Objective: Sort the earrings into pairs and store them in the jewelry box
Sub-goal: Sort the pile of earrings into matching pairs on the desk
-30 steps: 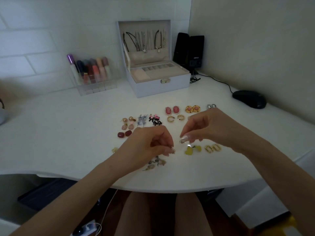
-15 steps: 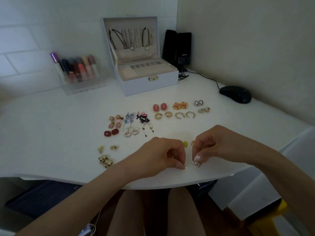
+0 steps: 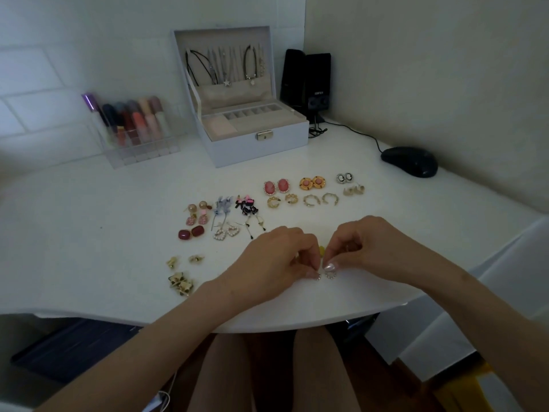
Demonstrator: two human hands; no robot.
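Pinching one pearl-rimmed earring (image 3: pixel 318 277) with left hand (image 3: pixel 276 263), a matching earring (image 3: pixel 329 274) with right hand (image 3: pixel 365 248). Judged light, fragile, slippery; best gripped at rim, fingertips only.

I see left hand (image 3: pixel 276 263) and right hand (image 3: pixel 367 248) bare, forearms (image 3: pixel 166 331) bare too. Right thumbnail (image 3: pixel 329 266) long, pale glossy polish. Bare thighs (image 3: pixel 225 379) under table (image 3: pixel 89 233) edge.

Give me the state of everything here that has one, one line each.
Jewelry box: lid open, upright.
Left hand: pinches small earring.
Right hand: pinches second earring, beside the first.
Other earrings: lying paired on table.
Lipsticks: upright in organizer.
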